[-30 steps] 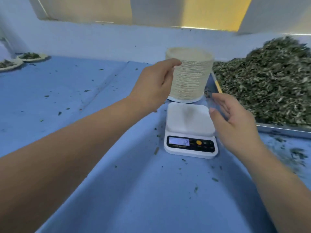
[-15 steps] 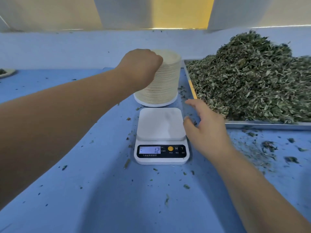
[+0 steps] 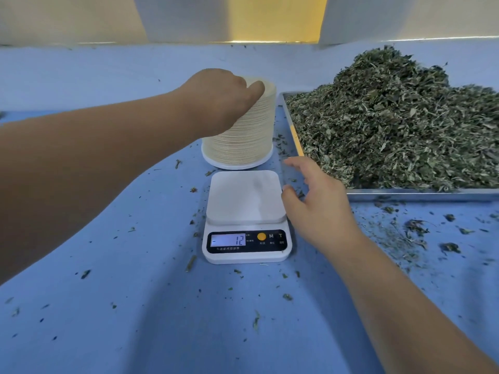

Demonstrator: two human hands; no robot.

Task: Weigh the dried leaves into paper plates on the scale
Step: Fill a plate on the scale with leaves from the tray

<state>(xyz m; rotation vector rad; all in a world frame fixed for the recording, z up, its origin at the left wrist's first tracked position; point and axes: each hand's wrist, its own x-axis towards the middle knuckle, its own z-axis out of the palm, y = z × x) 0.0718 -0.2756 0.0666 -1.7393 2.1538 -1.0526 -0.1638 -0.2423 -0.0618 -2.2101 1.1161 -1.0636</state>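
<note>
A tall stack of paper plates (image 3: 244, 136) stands just behind the white digital scale (image 3: 245, 217). My left hand (image 3: 218, 95) lies over the top left of the stack, its fingers curled onto the top plates' rim. The scale's platform is bare and its display reads -12. My right hand (image 3: 316, 203) hovers beside the scale's right edge with its fingers spread and relaxed, holding nothing. A big heap of dried green leaves (image 3: 399, 122) fills a metal tray (image 3: 421, 195) to the right.
Everything rests on a blue cloth (image 3: 135, 306) strewn with leaf crumbs, thickest in front of the tray. A blue wall rises close behind the stack and the tray.
My left hand has moved from the stack's side up onto its top and curled over the rim. My right hand stays beside the scale. The view has swung right.
</note>
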